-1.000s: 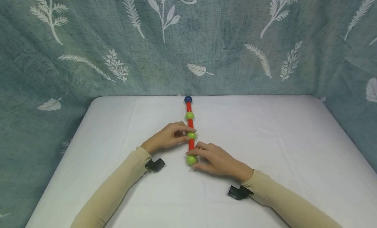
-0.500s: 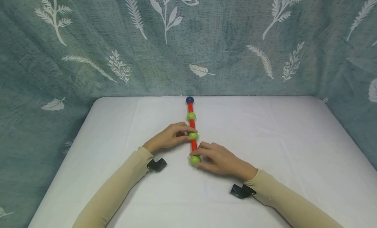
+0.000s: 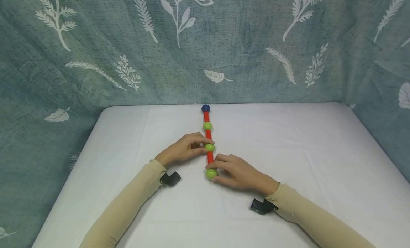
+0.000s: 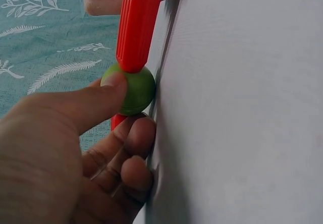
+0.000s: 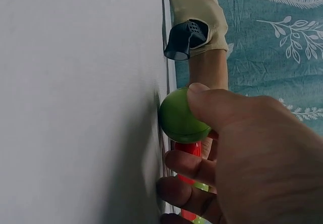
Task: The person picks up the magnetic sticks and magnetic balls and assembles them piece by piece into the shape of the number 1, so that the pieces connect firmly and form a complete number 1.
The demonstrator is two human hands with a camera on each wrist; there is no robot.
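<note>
A straight chain of red rods and balls lies on the white-covered table, pointing away from me. At its far end is a blue ball (image 3: 205, 108), followed by a green ball (image 3: 207, 126). My left hand (image 3: 185, 146) pinches the middle green ball (image 4: 140, 90) between thumb and fingers, with a red rod (image 4: 137, 27) joined to it. The nearest green ball (image 5: 177, 117), at the chain's near end, is pinched by my right hand (image 3: 240, 172). Between the two hands a short red rod (image 3: 210, 157) links those balls. Fingers partly cover both gripped balls.
White cloth covers the table (image 3: 307, 144). A blue-green curtain (image 3: 243, 34) with white leaf prints hangs behind its far edge. A black wrist camera (image 3: 170, 179) sits at the left cuff, and another black camera (image 3: 262, 206) at the right cuff.
The near end of the chain and both hands have shifted very slightly to the right. Both hands keep the same grips.
</note>
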